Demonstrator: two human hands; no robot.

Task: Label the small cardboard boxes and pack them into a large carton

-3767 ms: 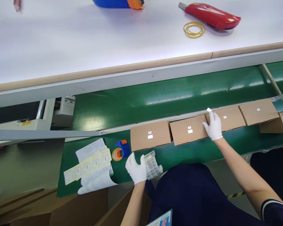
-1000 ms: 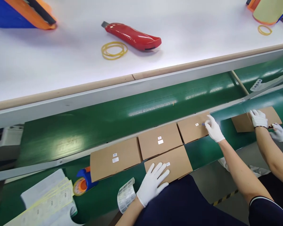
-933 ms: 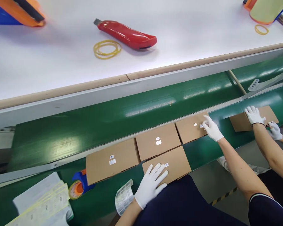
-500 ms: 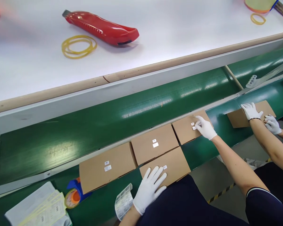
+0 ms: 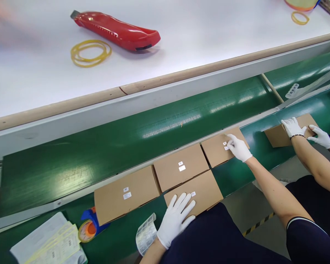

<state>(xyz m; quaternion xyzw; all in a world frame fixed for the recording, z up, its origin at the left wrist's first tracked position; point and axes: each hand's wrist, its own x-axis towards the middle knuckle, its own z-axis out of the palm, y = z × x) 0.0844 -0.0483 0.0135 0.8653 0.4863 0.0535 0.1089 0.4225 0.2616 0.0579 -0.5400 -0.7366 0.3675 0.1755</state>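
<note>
My left hand (image 5: pixel 175 222), in a white glove, lies with spread fingers on the nearest flat cardboard box (image 5: pixel 209 190), beside its small white label (image 5: pixel 193 194). At the far box of the row (image 5: pixel 216 150), my gloved right hand (image 5: pixel 238 148) has bent fingers, with thumb and forefinger apart. Its thumb is at the edge of a white label (image 5: pixel 226 148). Two more closed boxes, a middle box (image 5: pixel 189 156) and a left box (image 5: pixel 112 200), each bear two white labels. A curled strip of labels (image 5: pixel 146 234) is close to my left wrist.
Left of the boxes are a blue tape dispenser (image 5: pixel 97 222) and papers (image 5: pixel 55 242). A co-worker's gloved hands (image 5: pixel 294 128) touch another box (image 5: pixel 277 136) at right. On the raised white table (image 5: pixel 195 33) lie a red box cutter (image 5: pixel 118 31) and rubber bands (image 5: pixel 90 53).
The co-worker's nearer hand has lifted and opened a little beside its box. My own hands keep nearly the same places; the view has shifted slightly.
</note>
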